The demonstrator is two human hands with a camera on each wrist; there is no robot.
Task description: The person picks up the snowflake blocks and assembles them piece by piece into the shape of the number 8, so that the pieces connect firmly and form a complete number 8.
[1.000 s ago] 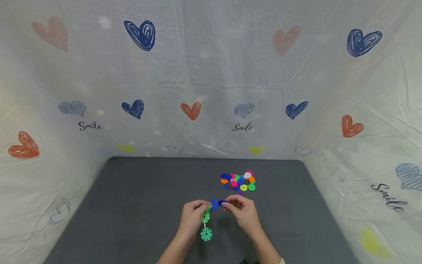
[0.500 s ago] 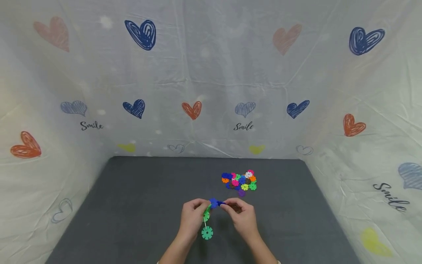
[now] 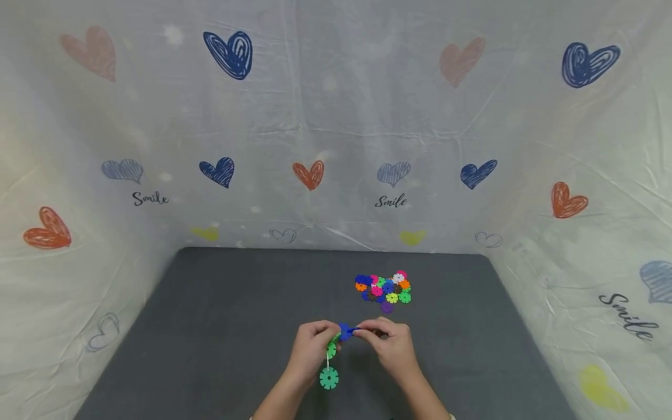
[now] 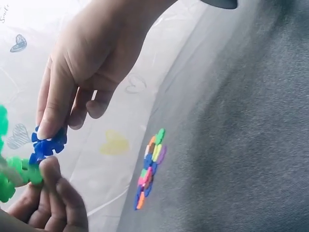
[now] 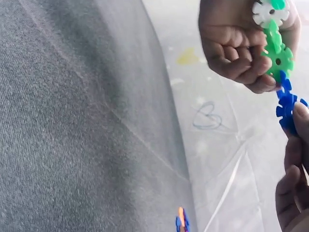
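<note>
My left hand (image 3: 313, 350) pinches a chain of slotted snowflake discs above the table, its fingers around a green disc (image 5: 278, 62). Below that hand hang more linked pieces, a white disc (image 5: 271, 12) and a teal-green disc (image 3: 329, 378) at the bottom end. At the chain's upper end a blue disc (image 3: 345, 332) sticks out between the hands. My right hand (image 3: 391, 347) pinches a darker blue disc (image 5: 288, 110) between thumb and forefinger, right at the edge of the first blue one. In the left wrist view the two blue discs overlap, partly covered by fingertips.
A pile of loose snowflake discs (image 3: 388, 286) in several colours lies on the dark grey table (image 3: 252, 297), beyond the right hand. A whitish curtain (image 3: 341, 116) printed with hearts closes off the back and both sides.
Both hands have come slightly lower, the dark blue disc staying close against the blue one. The teal-green disc has swung down a little. The whole view has shifted slightly.
</note>
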